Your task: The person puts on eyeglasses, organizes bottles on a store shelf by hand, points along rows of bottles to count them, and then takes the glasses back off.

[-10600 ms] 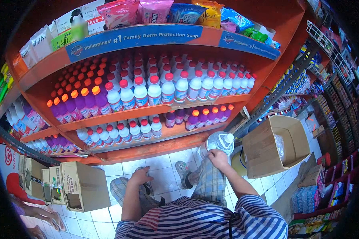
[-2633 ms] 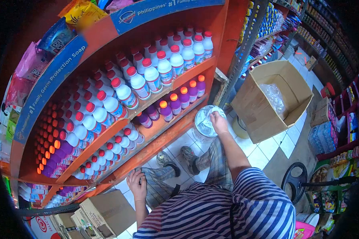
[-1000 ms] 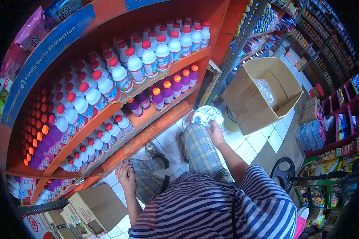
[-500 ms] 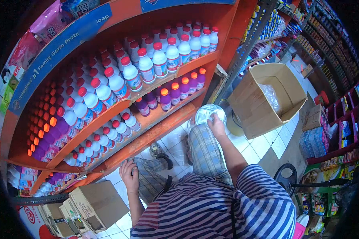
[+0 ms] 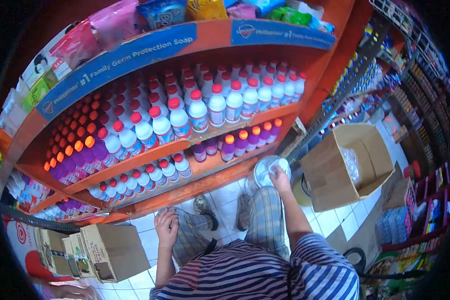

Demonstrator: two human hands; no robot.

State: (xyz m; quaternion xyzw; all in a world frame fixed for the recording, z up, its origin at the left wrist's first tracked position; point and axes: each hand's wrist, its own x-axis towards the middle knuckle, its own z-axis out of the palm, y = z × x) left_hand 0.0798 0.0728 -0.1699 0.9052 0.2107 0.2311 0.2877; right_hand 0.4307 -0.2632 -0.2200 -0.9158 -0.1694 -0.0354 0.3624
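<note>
My right hand is closed on a white cloth at a round, pale container on the floor, beside my right knee. Its fingertips are partly hidden, and the container's contents are hard to make out. My left hand rests on my left knee with its fingers laid over the plaid trousers; I see nothing held there. In front stands an orange shelf with rows of white bottles with red caps. Purple bottles with orange caps stand at the left and on the lower level.
An open cardboard box with clear plastic inside stands at right, beside a yellowish bucket. More cardboard boxes sit at lower left. Another person's arm shows at the bottom left edge. Stocked shelves line the far right.
The view has tilted up, showing more of the shelf top. My right hand stays at the container with the white cloth. My left hand remains on the knee. Another person's arm has appeared at lower left.
</note>
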